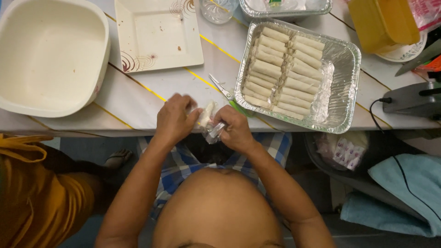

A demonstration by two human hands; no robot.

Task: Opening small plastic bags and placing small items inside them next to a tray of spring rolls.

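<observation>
Both my hands meet at the table's near edge around a small clear plastic bag [207, 120] holding a pale rolled wrap. My left hand [175, 120] pinches the bag's left side. My right hand [235, 127] grips the twisted end of the bag on the right. Just beyond my right hand stands a foil tray [345, 69] packed with two rows of several pale spring rolls [285, 72]. A pair of scissors [221, 87] lies on the table between my hands and the tray.
A large cream tub [50, 55] sits at the left, a square white plate [156, 34] behind my hands. A glass [217, 9], another foil tray [285, 8], a yellow container [383, 23] and a grey device with a cable [411, 98] stand around. A person in orange [32, 193] sits left.
</observation>
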